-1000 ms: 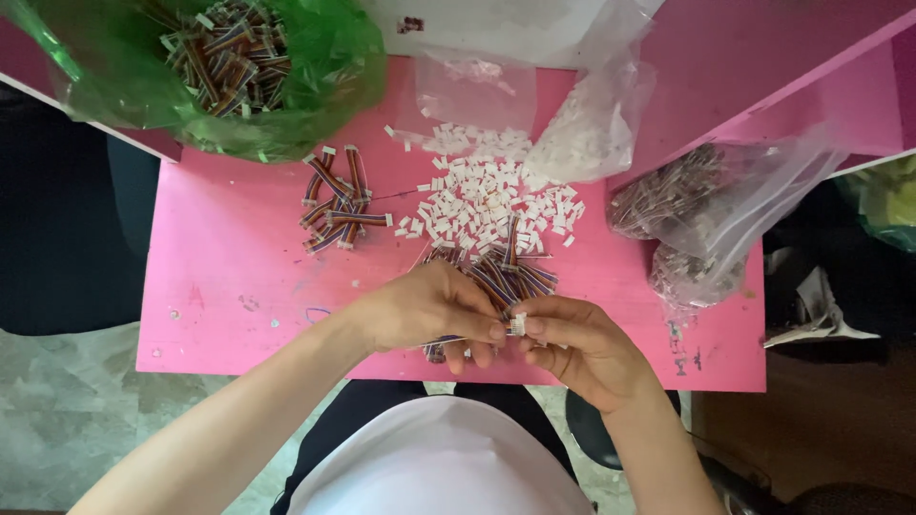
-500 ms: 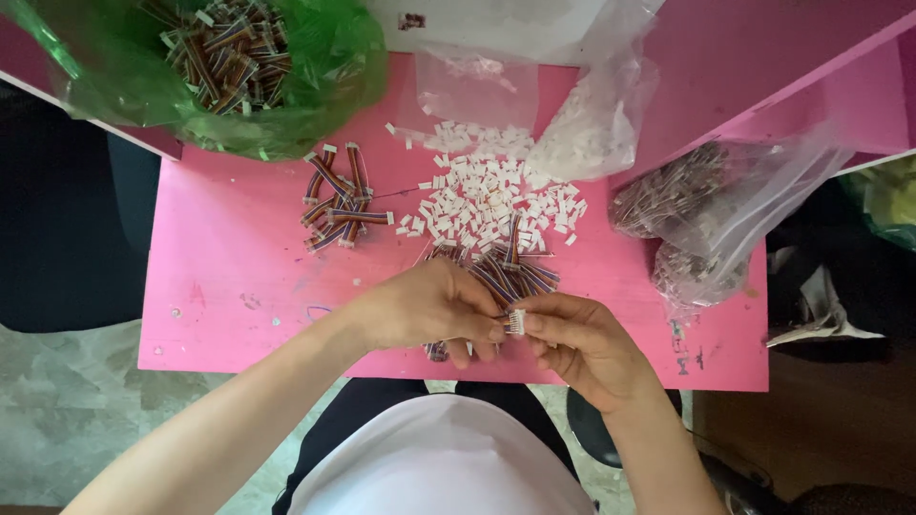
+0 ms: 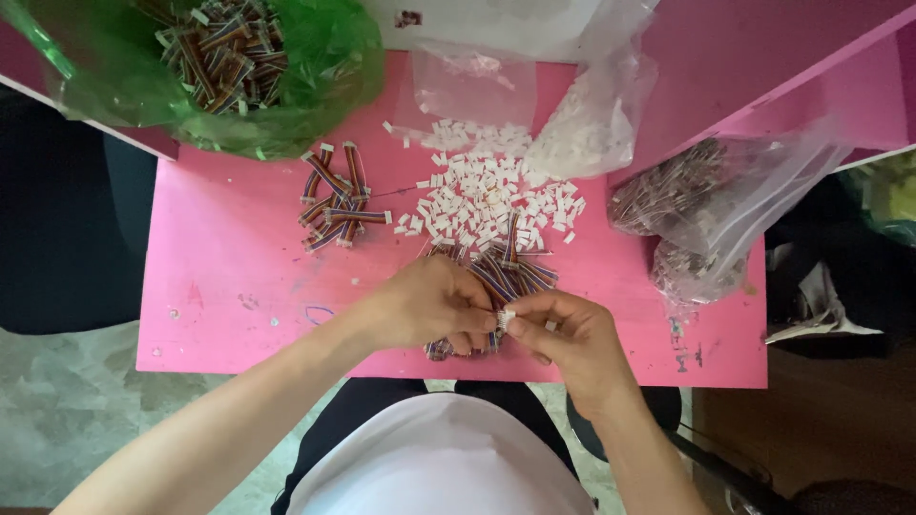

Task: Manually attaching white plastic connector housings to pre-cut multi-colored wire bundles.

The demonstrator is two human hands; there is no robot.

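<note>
Pink desk (image 3: 239, 267) is strewn with parts. Between the left hand (image 3: 429, 303) and right hand (image 3: 563, 334), fingertips touching, a small white connector (image 3: 506, 319) is pinched over striped wire bundles (image 3: 501, 272), equally near both.

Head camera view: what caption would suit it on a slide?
Two hands, left hand and right hand, pinch a small white connector over a pink table.

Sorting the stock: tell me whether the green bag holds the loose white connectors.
No: the green bag holds multicoloured wire pieces, while the white connectors lie heaped on the pink table.
</note>
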